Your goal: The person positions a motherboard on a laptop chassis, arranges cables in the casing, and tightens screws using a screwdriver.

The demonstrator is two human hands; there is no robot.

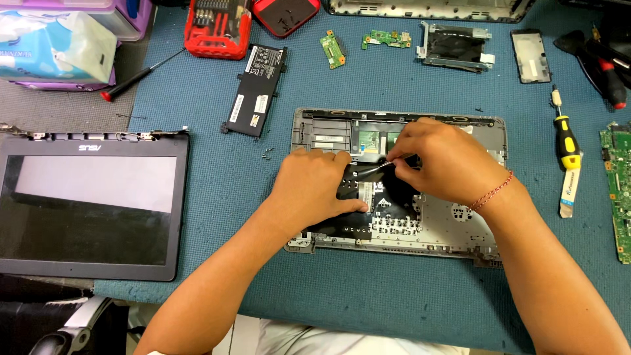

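An opened grey laptop base (328,125) lies upside down on the blue mat (394,289), its inner side up. My left hand (315,187) rests flat on the black sheet in the middle of the base, fingers pressing down. Above the same spot my right hand (440,161) pinches a thin dark tool (374,166), likely tweezers, whose tip points left toward my left fingers. A red string bracelet sits on my right wrist.
A detached laptop screen (92,204) lies at left. A black battery (256,89), small green circuit boards (334,49), a metal drive bracket (453,46), a yellow-handled screwdriver (566,141), a red bit case (217,29) and a green mainboard (618,184) surround the base.
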